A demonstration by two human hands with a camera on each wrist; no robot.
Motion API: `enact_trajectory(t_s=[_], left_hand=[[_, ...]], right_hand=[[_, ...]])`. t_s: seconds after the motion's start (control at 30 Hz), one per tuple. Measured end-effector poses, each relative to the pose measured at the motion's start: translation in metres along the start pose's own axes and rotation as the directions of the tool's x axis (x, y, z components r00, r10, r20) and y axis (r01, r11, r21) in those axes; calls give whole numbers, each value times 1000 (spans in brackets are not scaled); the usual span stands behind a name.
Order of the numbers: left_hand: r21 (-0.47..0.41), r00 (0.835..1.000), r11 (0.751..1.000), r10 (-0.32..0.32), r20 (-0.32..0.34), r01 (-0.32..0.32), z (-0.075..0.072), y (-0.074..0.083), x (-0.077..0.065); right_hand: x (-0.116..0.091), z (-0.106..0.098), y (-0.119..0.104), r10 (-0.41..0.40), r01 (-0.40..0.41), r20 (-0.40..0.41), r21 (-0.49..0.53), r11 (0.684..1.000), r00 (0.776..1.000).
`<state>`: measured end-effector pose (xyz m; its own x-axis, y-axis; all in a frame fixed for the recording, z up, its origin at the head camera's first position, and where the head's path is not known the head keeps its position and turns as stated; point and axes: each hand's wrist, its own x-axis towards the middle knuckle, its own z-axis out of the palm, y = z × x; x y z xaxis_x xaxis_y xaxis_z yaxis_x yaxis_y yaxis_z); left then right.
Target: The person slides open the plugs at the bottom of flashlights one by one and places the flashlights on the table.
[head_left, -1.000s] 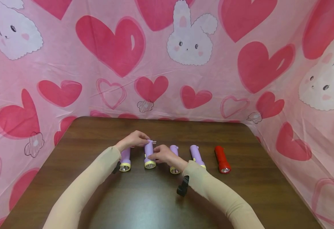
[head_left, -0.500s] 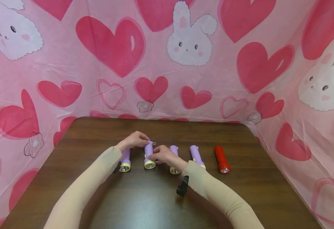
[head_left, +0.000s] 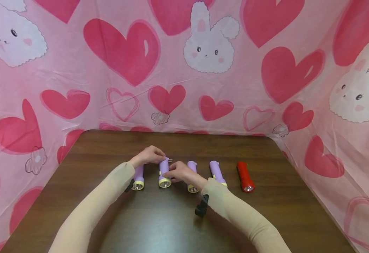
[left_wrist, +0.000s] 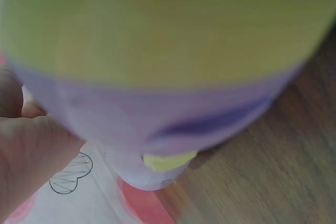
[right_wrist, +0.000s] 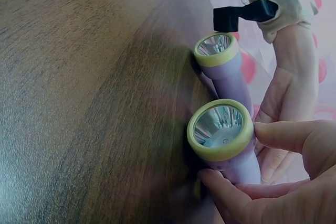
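Observation:
A purple flashlight (head_left: pixel 164 172) with a yellow rim lies on the table between both hands, lens toward me, small prongs at its tail. My left hand (head_left: pixel 149 155) pinches its tail end. With thumb and fingers on either side, my right hand (head_left: pixel 182 171) grips the same flashlight near its head; its lens (right_wrist: pixel 219 127) shows in the right wrist view. Just left lies a second purple flashlight (head_left: pixel 138 178), partly behind my left wrist. A blurred purple and yellow flashlight (left_wrist: pixel 126 108) fills much of the left wrist view, with part of my left hand (left_wrist: pixel 31 156) beside it.
Under my right wrist lies another purple flashlight (head_left: pixel 192 188), partly covered. Farther right are one more purple flashlight (head_left: pixel 216 170) and a red flashlight (head_left: pixel 245 176). Pink heart-patterned cloth (head_left: pixel 178 77) surrounds the brown wooden table (head_left: pixel 140 218) at the back and sides.
The gripped flashlight has shifted very slightly toward me, with both hands staying on it. The other flashlights lie as before.

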<state>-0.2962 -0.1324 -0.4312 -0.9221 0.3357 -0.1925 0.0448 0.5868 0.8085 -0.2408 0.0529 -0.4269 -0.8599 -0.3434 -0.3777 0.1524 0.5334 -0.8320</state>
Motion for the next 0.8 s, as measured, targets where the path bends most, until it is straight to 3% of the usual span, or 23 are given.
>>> enact_trajectory(t_s=[0.33,0.8], left_hand=[[21,999,999,32,-1,-32,0,1,0],[55,999,998,40,-3,-39,0,-1,0]], right_hand=[[-10,-13,-3,-59,59,-22,-20,998,998],[-23,-45,1,-56,56,-61,0,998,997]])
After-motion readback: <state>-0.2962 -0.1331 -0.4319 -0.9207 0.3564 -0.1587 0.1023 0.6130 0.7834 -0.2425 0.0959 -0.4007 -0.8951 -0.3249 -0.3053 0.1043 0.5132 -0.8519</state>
